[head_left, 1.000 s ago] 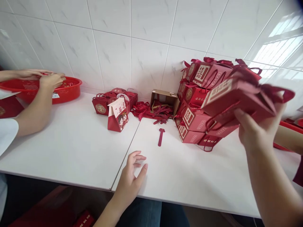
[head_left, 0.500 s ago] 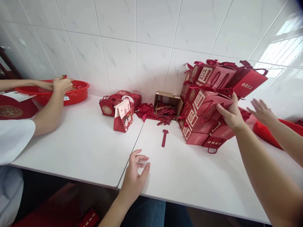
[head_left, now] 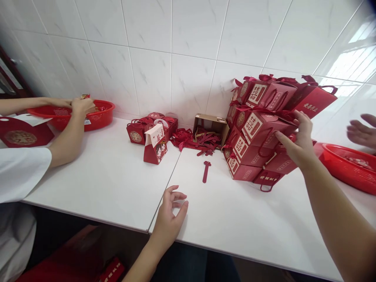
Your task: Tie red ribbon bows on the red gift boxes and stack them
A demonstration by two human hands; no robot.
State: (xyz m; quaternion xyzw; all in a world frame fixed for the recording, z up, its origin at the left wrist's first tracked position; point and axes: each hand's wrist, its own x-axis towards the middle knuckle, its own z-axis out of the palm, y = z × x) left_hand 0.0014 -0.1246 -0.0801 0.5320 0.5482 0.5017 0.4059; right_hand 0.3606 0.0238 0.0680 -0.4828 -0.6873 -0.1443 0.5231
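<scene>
Low over the front of the white table, my left hand has loosely bent fingers, apart, with nothing between them. My right hand rests against the near end of a pink-red gift box in the right-hand stack. Its thumb lies on the box and its fingers are spread by the upper edge. More red gift boxes, some with ribbons and cord handles, are piled above and below. A flat dark-red strip lies on the table between my hands.
An open cardboard box spills red strips beside a heap of red ribbon. Small red boxes and a peaked box stand left of it. Co-workers' hands are at a left basket; another hand hovers above a right basket.
My right hand's fingers have lifted and spread on the box. The co-worker's hand at the right has drawn away from the stack. The view has shifted slightly; my left hand has hardly moved.
</scene>
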